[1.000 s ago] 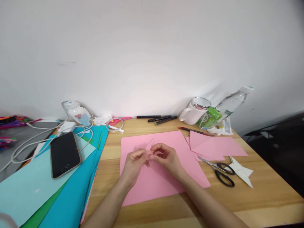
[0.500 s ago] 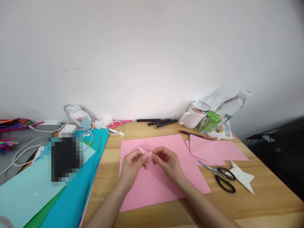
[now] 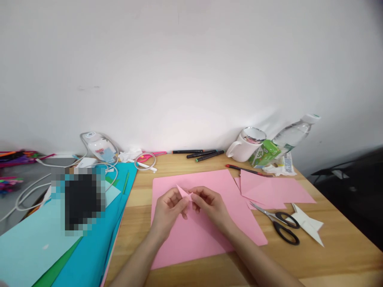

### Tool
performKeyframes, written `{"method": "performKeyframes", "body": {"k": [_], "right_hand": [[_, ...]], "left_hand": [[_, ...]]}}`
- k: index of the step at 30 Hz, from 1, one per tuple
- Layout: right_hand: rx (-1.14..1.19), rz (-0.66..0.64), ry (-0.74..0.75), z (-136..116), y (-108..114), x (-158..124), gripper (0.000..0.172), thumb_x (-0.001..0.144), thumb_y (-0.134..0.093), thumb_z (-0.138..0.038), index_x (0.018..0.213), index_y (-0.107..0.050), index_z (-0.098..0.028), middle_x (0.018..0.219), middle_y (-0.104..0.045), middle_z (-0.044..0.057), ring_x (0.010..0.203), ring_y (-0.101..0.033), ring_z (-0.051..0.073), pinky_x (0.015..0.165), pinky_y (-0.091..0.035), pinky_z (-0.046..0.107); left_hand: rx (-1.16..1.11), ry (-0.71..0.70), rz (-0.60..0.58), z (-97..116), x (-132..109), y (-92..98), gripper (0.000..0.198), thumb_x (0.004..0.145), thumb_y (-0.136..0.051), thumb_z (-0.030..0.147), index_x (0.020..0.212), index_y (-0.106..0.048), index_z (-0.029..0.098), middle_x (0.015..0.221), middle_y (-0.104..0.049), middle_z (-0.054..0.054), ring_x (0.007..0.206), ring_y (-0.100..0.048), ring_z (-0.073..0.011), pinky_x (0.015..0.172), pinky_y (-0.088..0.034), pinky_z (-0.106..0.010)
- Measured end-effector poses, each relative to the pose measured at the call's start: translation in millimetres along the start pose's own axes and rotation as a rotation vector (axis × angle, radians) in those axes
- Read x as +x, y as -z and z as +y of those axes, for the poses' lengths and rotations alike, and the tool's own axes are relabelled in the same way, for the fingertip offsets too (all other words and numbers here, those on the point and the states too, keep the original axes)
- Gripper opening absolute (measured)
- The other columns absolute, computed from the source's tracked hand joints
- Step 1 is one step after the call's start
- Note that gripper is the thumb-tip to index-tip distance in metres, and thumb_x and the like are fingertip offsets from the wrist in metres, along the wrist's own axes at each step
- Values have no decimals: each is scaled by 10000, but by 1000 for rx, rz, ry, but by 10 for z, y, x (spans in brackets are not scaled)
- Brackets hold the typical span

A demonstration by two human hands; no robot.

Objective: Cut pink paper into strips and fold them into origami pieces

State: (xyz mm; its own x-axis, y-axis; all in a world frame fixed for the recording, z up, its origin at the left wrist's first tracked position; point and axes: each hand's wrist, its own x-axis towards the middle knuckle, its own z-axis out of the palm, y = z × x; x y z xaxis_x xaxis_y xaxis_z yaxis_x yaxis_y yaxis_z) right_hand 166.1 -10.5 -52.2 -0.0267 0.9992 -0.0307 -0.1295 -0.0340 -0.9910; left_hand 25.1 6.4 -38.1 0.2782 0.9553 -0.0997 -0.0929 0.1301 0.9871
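A small folded piece of pink paper [image 3: 182, 191] is pinched between my two hands, one of its pointed corners sticking up to the left. My left hand [image 3: 169, 209] grips its left side between thumb and fingers. On the right side, my right hand [image 3: 211, 204] pinches it with thumb and curled fingers. Both hands are just above a large pink sheet [image 3: 206, 231] lying flat on the table. Most of the small piece is hidden by the fingers.
Black-handled scissors [image 3: 285, 227] lie right of the sheet, beside a white paper star [image 3: 308, 223] and pink paper pieces [image 3: 275, 189]. Markers [image 3: 206, 154], a white mug [image 3: 247, 143], a green carton [image 3: 265, 153] and a bottle [image 3: 293, 135] line the wall. Blue sheets [image 3: 89, 247] cover the left.
The pointed corner of the small pink paper stands slightly higher and shows more of its face. Both hands have kept their pinch and barely shifted; the view moved a little.
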Motion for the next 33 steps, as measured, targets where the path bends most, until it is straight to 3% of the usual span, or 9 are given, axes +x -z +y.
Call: {"method": "performKeyframes", "body": {"k": [10, 16, 24, 29, 33], "right_hand": [[46, -19, -68, -25, -8, -3, 277, 690, -677, -415, 779, -615, -160, 607, -606, -5, 536, -552, 118, 537, -468, 264], [37, -51, -102, 55, -2, -5, 266, 642, -733, -367, 659, -569, -158, 609, -600, -16, 571, -555, 107, 574, -441, 242], [79, -109, -83, 48, -20, -9, 261, 624, -746, -367, 689, -601, -159, 645, -613, -16, 598, -561, 111, 599, -453, 246], [69, -56, -112, 44, -21, -9, 272, 655, -720, -390, 666, -574, -160, 584, -587, -23, 535, -542, 101, 557, -466, 246], [131, -10, -141, 33, 19, 10, 278, 672, -707, -403, 741, -588, -162, 608, -625, -2, 566, -581, 117, 566, -488, 254]], "left_hand": [[5, 21, 31, -24, 20, 30, 153, 766, -589, 281, 693, -591, 147, 528, -563, 27, 460, -502, -91, 475, -433, -215], [94, 29, 77, -30, 15, 26, 138, 702, -652, 276, 680, -606, 147, 551, -541, 32, 448, -447, -77, 426, -371, -199], [328, -166, 91, -31, -37, 8, 194, 720, -608, 225, 552, -531, 164, 595, -490, 25, 547, -455, -91, 498, -364, -198], [261, -25, 110, -38, -18, 4, 161, 714, -610, 276, 620, -538, 166, 567, -501, 38, 466, -445, -80, 437, -367, -196], [155, 8, 75, -32, -9, 13, 202, 751, -574, 351, 786, -593, 153, 583, -538, 22, 472, -484, -95, 428, -406, -206]]}}
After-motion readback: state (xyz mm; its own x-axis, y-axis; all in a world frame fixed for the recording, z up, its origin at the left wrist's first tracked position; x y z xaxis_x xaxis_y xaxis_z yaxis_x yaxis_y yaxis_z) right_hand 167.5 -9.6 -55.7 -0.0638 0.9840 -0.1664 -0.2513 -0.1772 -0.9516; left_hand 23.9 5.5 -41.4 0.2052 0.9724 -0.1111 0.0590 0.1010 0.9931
